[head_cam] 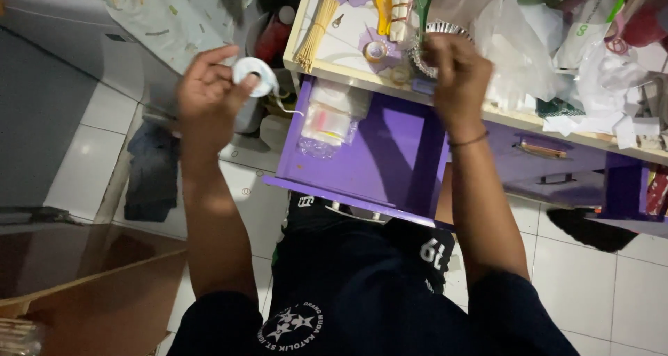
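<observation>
My left hand (207, 95) is raised over the floor and grips a small white roll of tape (255, 74), with a short strip hanging off its right side. My right hand (454, 71) is at the front edge of the desk top, its fingers closed around a fluted silver foil cup (440, 30) that it partly hides. Below both hands a purple drawer (376, 165) stands pulled open. A clear plastic bag of small items (325, 123) lies in the drawer's back left corner.
The cream desk top (348, 46) holds a bundle of wooden skewers (316, 29), a yellow spoon (384, 8), a small tape roll (376, 51) and heaps of plastic bags (550, 43). A closed purple drawer (550, 165) is at right. A brown board (90, 293) leans at lower left on the white tile floor.
</observation>
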